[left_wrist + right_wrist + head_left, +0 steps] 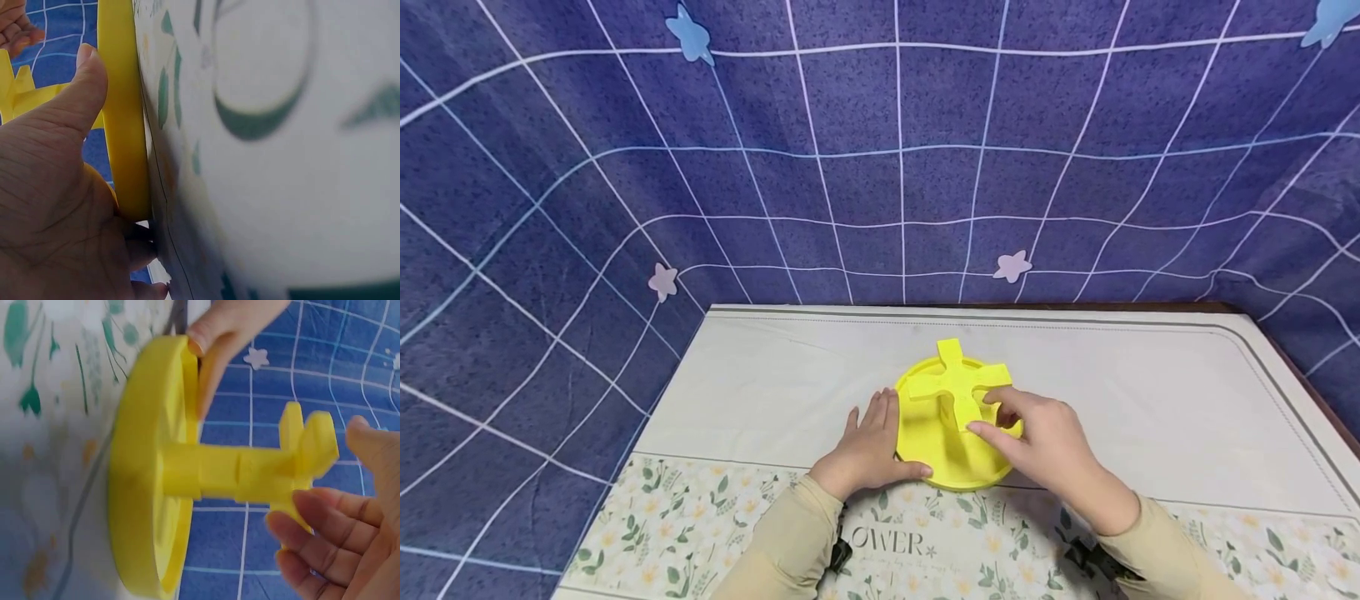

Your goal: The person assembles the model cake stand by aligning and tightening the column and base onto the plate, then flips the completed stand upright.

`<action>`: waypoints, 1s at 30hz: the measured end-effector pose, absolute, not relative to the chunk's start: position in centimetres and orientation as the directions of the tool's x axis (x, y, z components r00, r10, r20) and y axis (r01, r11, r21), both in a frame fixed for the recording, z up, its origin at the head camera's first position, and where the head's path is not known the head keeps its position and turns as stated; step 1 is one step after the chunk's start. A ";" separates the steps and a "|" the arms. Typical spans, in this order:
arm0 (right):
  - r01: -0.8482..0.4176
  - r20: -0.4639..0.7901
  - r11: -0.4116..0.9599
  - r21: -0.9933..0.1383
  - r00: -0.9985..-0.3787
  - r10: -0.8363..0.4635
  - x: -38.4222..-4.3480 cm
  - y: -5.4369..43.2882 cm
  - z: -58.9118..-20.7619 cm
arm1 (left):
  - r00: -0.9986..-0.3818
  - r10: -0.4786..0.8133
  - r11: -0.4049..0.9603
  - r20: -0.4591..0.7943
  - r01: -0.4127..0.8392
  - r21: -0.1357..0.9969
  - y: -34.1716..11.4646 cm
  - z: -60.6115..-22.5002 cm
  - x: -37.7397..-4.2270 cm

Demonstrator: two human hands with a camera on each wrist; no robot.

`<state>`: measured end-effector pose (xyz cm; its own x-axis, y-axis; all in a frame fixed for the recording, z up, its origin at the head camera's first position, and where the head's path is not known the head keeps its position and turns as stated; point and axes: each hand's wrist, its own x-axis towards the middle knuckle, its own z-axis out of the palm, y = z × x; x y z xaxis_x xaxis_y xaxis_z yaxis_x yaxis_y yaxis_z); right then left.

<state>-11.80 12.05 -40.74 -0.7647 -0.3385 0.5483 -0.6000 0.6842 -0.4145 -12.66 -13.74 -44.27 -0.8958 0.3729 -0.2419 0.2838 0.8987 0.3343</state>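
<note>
A yellow round base with a raised rim (958, 481) lies on the table, and from its middle rises a post (219, 472) topped by a yellow four-armed cross (957, 385). My left hand (868, 446) rests against the base's left side, fingers straight along the rim and thumb stretched to its near edge. In the left wrist view the thumb (90, 81) lies by the rim. At the cross's right and near arms is my right hand (1045, 437), its fingers loosely bent. The right wrist view has those fingertips (306, 506) right at the cross, the thumb apart from it.
The table (805, 358) has a pale cover with a flower-printed band (685, 517) along its near side. Behind and to the sides hangs a blue curtain (850, 183) with a grid pattern and stars.
</note>
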 end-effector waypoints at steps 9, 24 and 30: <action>-0.567 0.589 0.657 -0.496 -0.776 -0.225 -13.7 14.3 -40.3 | -0.894 0.374 0.895 -0.247 0.279 0.347 -13.7 -44.1 -12.5; -0.536 0.424 0.570 -0.623 -0.844 -0.330 -14.8 14.9 -41.9 | -0.896 0.365 0.898 -0.254 0.266 0.351 -13.6 -44.0 -12.3; -0.483 0.380 0.574 -0.661 -0.875 -0.299 -14.4 15.0 -41.8 | -0.896 0.373 0.892 -0.242 0.274 0.360 -13.7 -43.9 -12.3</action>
